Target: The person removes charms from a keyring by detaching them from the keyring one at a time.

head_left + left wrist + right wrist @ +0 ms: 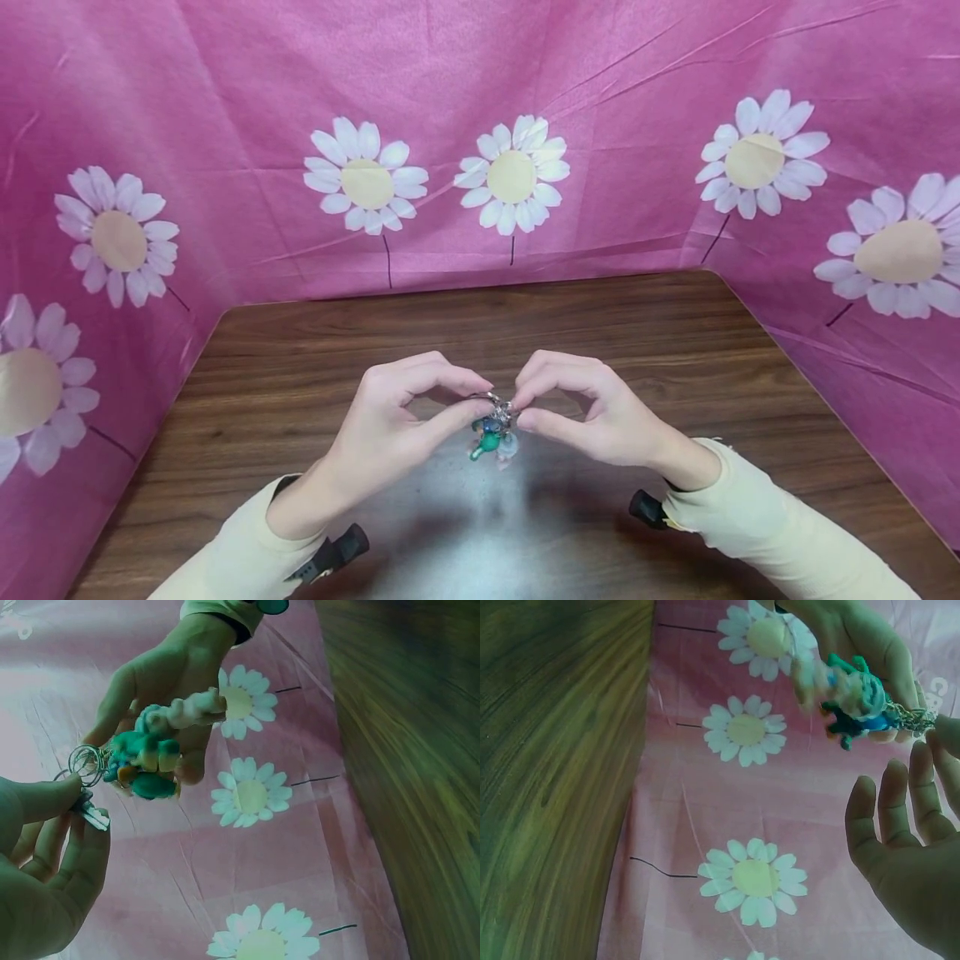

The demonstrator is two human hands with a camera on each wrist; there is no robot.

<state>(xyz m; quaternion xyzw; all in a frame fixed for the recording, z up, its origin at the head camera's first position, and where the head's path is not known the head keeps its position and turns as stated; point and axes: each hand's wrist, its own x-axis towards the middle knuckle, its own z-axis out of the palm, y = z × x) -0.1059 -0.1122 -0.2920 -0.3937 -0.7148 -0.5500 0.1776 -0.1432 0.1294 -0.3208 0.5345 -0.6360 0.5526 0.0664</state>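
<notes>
Both hands hold a bunch of small charms on metal rings, a keychain (491, 437), above the table. My left hand (401, 417) pinches its ring between thumb and forefinger. In the left wrist view, a silver key (93, 814) lies against the fingers of that hand, and coiled metal rings (86, 765) show above it. My right hand (585, 408) pinches the metal part from the other side with thumb and fingertips. Green, pale and dark blue charms (855, 694) hang below; their exact shapes are blurred.
A brown wood-grain table (315, 350) lies beneath the hands. Pink cloth (435, 67) with white daisies surrounds its back and sides. Pale sleeves (765, 508) cover both forearms, and a black strap device (341, 546) sits at the left wrist.
</notes>
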